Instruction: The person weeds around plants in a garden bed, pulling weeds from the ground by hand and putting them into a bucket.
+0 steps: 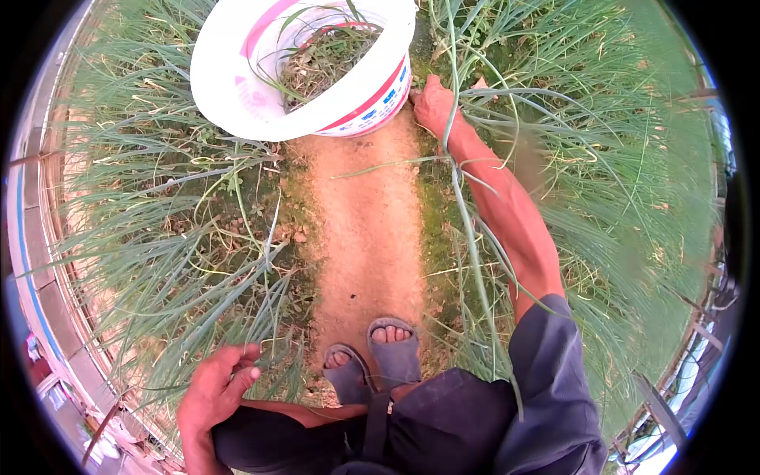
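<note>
My right hand (pixel 434 104) reaches down to the soil at the edge of the right-hand plants, just beside the bucket. Its fingers are closed, and what they hold, if anything, is hidden. A white bucket (pixel 237 87) with red and blue print stands on the path, its wide mouth turned toward me. Inside it lies a heap of pulled weeds (pixel 328 63), green and dry. My left hand (pixel 218 388) hovers by my left knee near the left-hand plants, thumb and fingers loosely bent and apart, with nothing visible in it.
Dense onion-like plants (pixel 174 261) grow along the left, and more long-leaved plants (pixel 586 158) fill the right. Between them runs a bare dirt path (pixel 368 229). My sandalled feet (pixel 392 348) are on it. Long leaves cross over my right arm.
</note>
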A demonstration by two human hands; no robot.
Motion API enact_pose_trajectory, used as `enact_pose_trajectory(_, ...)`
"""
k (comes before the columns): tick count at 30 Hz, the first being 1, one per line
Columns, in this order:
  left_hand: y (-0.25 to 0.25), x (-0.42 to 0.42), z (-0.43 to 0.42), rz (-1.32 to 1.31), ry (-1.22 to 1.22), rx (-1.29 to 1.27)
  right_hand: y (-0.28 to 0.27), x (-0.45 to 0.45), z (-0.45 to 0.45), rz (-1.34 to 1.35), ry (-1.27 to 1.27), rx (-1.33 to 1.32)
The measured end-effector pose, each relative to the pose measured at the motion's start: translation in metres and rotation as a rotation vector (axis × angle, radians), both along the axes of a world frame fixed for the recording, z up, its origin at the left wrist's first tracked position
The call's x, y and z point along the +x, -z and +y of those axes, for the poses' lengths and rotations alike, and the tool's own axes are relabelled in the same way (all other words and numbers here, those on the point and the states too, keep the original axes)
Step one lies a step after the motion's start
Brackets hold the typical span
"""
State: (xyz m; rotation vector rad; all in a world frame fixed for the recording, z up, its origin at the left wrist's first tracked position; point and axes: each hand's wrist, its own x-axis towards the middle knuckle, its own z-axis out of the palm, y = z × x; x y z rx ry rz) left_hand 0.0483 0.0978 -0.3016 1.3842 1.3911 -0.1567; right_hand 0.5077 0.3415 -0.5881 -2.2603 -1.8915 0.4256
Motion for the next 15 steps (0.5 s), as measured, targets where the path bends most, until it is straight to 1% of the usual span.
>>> enact_pose_trajectory(1, -0.001, -0.003, -0.001, 0.007, -0.013, -0.006, 0.009, 0.002, 0.008, -0.039, -0.028, -0.033)
enact_pose_trajectory(4, -0.005, -0.008, -0.008, 0.018, -0.046, -0.019, -0.046, -0.027, 0.001, 0.059, 0.234, -0.127)
enact_pose_trajectory(6, -0.008, -0.011, -0.01, 0.022, -0.056, -0.002, -0.039, -0.026, 0.006, -0.598, -0.309, -0.294)
enact_pose_trajectory(8, -0.011, -0.009, -0.009, 0.019, -0.047, -0.023, -0.019, -0.011, 0.007, -0.571, -0.388, -0.12)
enact_pose_trajectory(9, -0.013, -0.009, -0.006, 0.018, -0.041, -0.032, -0.022, -0.009, 0.007, -0.555, -0.424, -0.032)
enact_pose_trajectory(10, -0.014, -0.009, -0.003, 0.035, 0.031, -0.003, -0.026, -0.005, 0.009, -0.322, -0.234, 0.063)
enact_pose_trajectory(12, -0.014, -0.009, -0.001, 0.075, 0.148, 0.021, -0.062, -0.018, -0.001, 0.16, 0.119, 0.202)
enact_pose_trajectory(13, -0.016, -0.007, 0.001, 0.051, 0.184, 0.004, -0.09, -0.02, -0.008, 0.51, 0.232, 0.235)
enact_pose_trajectory(14, -0.014, -0.009, 0.001, 0.024, 0.202, 0.03, -0.131, -0.03, -0.018, 0.854, 0.358, 0.3)
enact_pose_trajectory(15, -0.011, -0.011, -0.001, -0.002, 0.215, 0.052, -0.184, -0.041, -0.033, 0.833, 0.279, 0.41)
